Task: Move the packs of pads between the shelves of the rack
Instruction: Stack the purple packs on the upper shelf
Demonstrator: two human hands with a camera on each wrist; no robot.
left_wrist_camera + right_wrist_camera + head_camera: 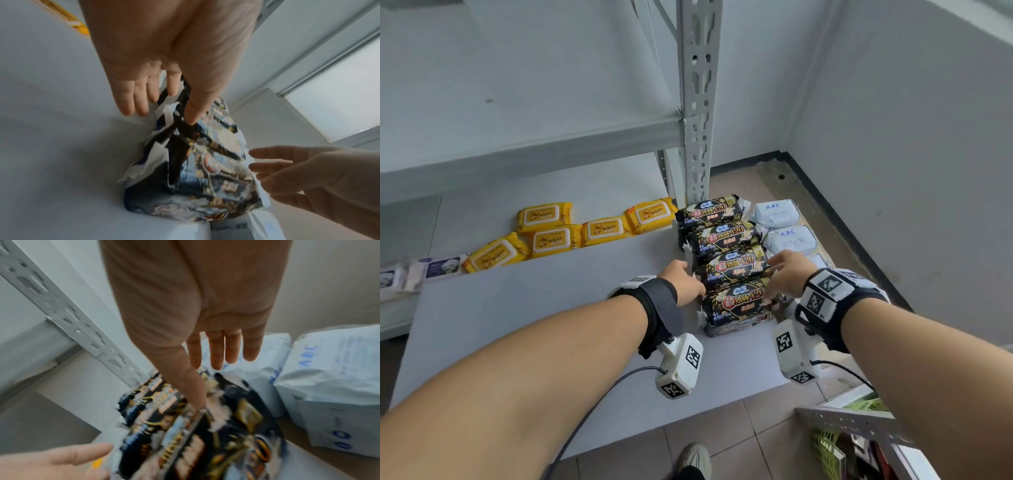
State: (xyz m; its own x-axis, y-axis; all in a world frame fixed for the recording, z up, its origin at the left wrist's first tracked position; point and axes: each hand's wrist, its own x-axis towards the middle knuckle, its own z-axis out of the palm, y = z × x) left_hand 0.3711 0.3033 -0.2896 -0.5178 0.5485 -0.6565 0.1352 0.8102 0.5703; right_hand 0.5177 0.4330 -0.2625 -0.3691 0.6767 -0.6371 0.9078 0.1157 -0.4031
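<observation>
Several black packs of pads stand in a row on the low white shelf, right of centre in the head view. My left hand is at the left end of the nearer packs, fingers straight. In the left wrist view its thumb touches a crinkled pack end. My right hand is at the right end of the same packs. Its fingers are straight and its thumb lies on a black pack. Neither hand grips a pack. White ABC packs lie right of the black row.
Yellow wipes packs and small sachets lie along the shelf's back left. A grey slotted upright and an upper shelf beam rise behind the packs. A green basket and my shoe are on the tiled floor.
</observation>
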